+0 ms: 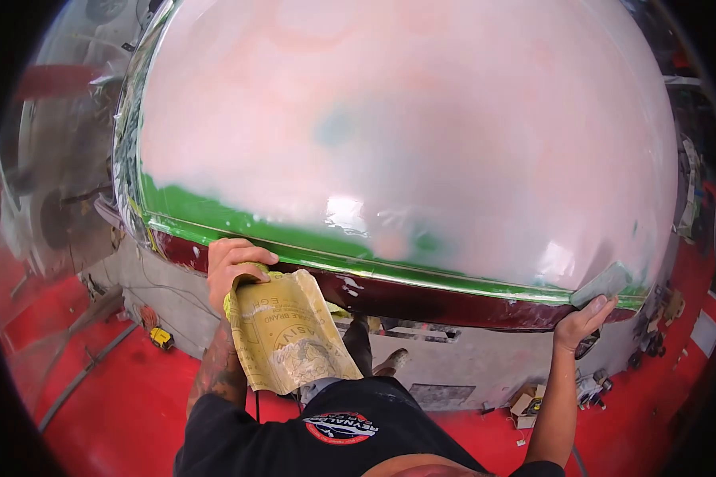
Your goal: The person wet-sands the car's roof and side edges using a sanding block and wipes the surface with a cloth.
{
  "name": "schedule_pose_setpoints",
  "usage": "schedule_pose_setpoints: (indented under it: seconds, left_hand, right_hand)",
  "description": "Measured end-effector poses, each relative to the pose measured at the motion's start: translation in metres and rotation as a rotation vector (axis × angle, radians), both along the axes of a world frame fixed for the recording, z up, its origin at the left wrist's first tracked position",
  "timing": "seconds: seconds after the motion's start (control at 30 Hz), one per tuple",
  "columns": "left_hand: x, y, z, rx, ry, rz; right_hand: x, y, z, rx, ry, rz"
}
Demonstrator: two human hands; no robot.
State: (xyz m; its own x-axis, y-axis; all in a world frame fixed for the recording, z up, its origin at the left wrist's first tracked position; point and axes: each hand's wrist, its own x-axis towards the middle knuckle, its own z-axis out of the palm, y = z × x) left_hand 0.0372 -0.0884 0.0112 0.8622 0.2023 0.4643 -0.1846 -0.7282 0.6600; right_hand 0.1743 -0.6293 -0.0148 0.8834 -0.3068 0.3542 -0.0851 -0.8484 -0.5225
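A broad curved car panel (422, 151), coated whitish pink with green showing along its near edge, fills the middle of the view. Below the green runs a dark red strip (453, 306). My left hand (235, 270) is closed at the left part of that edge, gripping a tan sheet of sandpaper (286, 330) with printing on its back. Some yellow cloth (253, 269) is bunched in the same hand. At the right end of the edge, my right hand (585, 322) pinches a flat grey-green piece (603, 285) that lies against the panel; its kind is unclear.
Red floor (127, 389) shows on both sides around a grey area beneath the panel. A yellow tool (161, 339) and a hose (87, 374) lie at left. At lower right stands an open cardboard box (527, 405) beside assorted items.
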Motion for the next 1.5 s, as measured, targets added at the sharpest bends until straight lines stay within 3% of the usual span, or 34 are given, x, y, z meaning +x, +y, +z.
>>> schedule_pose_setpoints:
  seconds: [1.0,1.27,1.5]
  left_hand:
    - [-0.009,0.017,-0.010,-0.017,0.094,-0.085]
    - [-0.007,0.013,0.000,-0.003,0.191,-0.021]
    - [0.004,-0.007,0.015,-0.030,0.249,0.129]
  right_hand:
    - [-0.011,0.003,0.005,-0.094,0.042,0.066]
    - [-0.003,0.020,0.020,0.015,0.057,0.161]
    - [-0.002,0.016,0.018,-0.070,0.056,0.154]
